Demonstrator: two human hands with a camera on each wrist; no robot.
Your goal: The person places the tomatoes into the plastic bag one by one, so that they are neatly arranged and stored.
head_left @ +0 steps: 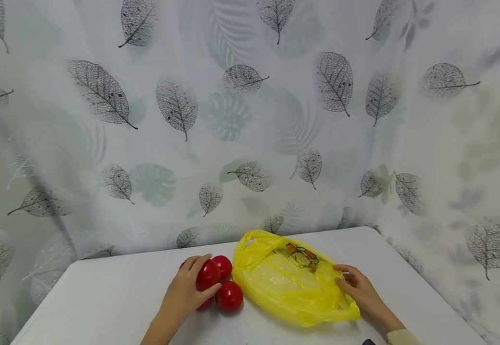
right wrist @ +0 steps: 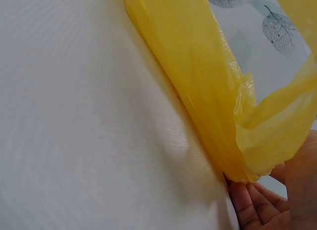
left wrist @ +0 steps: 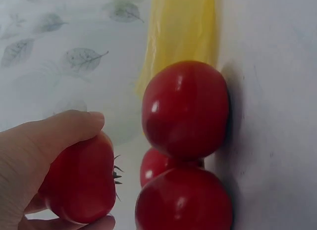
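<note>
My left hand [head_left: 186,288] grips a red tomato [left wrist: 81,183] between thumb and fingers, its green stem end showing in the left wrist view. In the head view this tomato [head_left: 208,274] is raised over several others. One tomato [head_left: 229,297] sits in front, and another [head_left: 222,266] lies behind, near the bag. On the right, my right hand [head_left: 358,291] holds the edge of a yellow plastic bag [head_left: 284,282] with curled fingers. The bag lies spread on the table with an orange and dark print on it. Part of the right fingers is hidden behind its film.
The white table [head_left: 116,292] runs back to a hanging curtain [head_left: 250,120] with a leaf print. This curtain also stands along the left and right sides. Tomatoes touch or nearly touch the bag's left side.
</note>
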